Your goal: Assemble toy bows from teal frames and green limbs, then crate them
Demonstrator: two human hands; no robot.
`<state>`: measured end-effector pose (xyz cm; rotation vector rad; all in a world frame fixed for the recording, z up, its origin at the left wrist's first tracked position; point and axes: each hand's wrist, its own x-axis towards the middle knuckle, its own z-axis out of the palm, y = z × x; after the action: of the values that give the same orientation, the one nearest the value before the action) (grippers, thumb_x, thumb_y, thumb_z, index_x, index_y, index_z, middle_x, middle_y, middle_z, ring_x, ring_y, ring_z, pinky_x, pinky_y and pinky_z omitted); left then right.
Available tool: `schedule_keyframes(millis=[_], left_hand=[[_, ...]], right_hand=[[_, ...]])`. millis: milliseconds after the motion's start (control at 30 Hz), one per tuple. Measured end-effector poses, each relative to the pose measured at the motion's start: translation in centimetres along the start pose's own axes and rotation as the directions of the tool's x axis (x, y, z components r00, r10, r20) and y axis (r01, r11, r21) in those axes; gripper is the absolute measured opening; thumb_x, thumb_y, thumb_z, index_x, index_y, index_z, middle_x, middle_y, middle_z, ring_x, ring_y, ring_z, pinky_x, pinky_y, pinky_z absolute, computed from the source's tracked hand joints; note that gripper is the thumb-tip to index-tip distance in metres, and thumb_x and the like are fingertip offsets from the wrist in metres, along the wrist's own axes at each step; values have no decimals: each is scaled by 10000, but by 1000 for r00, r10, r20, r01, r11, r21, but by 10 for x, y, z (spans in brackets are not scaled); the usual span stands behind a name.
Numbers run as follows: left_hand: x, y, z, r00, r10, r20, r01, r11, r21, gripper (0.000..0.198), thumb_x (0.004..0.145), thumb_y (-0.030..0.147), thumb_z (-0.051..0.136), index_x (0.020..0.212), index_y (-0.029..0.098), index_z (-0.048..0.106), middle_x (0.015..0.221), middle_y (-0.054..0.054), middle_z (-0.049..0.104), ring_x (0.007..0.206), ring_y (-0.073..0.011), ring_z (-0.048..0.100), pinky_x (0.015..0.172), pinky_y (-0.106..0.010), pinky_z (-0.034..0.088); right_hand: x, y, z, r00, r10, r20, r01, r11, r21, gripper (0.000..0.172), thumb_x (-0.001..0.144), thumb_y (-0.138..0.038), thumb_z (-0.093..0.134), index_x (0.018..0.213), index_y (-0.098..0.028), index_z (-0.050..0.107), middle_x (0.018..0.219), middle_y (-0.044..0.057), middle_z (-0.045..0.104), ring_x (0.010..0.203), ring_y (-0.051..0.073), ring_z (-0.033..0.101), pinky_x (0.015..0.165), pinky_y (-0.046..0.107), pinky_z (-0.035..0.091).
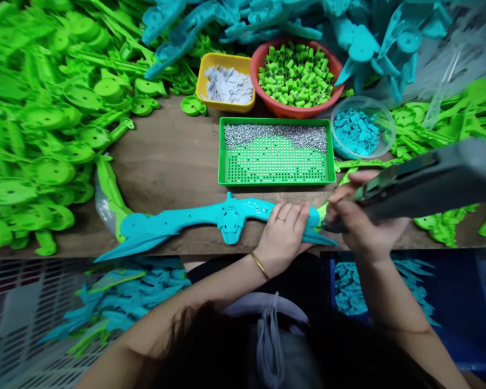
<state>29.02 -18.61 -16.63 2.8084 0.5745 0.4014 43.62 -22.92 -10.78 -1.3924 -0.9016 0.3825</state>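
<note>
A blue toy bow (186, 216) with lime-green end pieces lies along the front of the table. My left hand (282, 233), with a ring and a bracelet, is closed over the right part of its blue body. My right hand (360, 224) grips a dark power screwdriver (429, 181), whose tip end points left at the joint of the blue body and the right green limb (321, 212). Fingers of the right hand also reach beside that green limb; whether they touch it I cannot tell. The screwdriver's bit is hidden.
Beyond the bow stand a green tray (277, 183) of screws, a yellow tub (202, 81), a red bowl (263, 105) of green cylinders and a clear tub (389, 127) of blue pieces. Green parts (36, 135) heap at left. A blue crate (461, 302) sits below right.
</note>
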Motion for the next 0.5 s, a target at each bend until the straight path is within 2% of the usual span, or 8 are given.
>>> schedule_keyframes(millis=[33,100,167,200,333,500], left_hand=[[1,2,-5,999,-3,45,3,1000,9,661,902,507,512,1332,8,457,1199,-201,606,1164,-299,538,1097,-480,347],[4,7,-15,992,-15,124,10,999,44,717,857,533,580,1352,30,451,1264,-207,579,1226,-320,505,1120,-507,318],[9,13,-20,985,14,171,-25,997,68,759,819,550,627,1389,87,433,1348,-193,537,1282,-337,462,1126,-534,305],[12,16,-20,982,44,184,-57,996,67,761,813,551,635,1398,109,431,1378,-180,520,1295,-335,452,1124,-530,313],[19,20,-11,972,127,199,-142,988,60,648,876,455,593,1393,95,445,1400,-153,523,1249,-304,496,1072,-469,395],[17,18,-4,980,121,158,-131,990,55,496,935,310,489,1383,98,463,1401,-142,534,1230,-294,522,1017,-452,434]], right_hand=[[12,-4,4,999,-33,-19,34,998,52,332,733,-358,742,1026,-274,609,782,-39,679,468,97,567,443,267,504],[36,-3,13,978,-133,-162,154,981,122,264,753,-330,724,988,-278,617,836,-42,690,448,75,549,420,245,483],[56,9,24,926,-196,-322,247,961,126,219,750,-335,720,927,-261,613,809,-52,680,430,67,538,421,242,482],[63,17,28,916,-200,-346,252,961,113,216,746,-335,722,909,-250,610,797,-52,676,437,70,546,431,244,491],[70,46,36,947,-184,-262,201,979,39,182,761,-330,712,871,-221,614,783,-44,661,482,70,574,483,243,517],[64,56,34,951,-181,-249,200,978,52,161,773,-302,711,898,-243,628,756,-57,635,487,75,564,495,257,511]])
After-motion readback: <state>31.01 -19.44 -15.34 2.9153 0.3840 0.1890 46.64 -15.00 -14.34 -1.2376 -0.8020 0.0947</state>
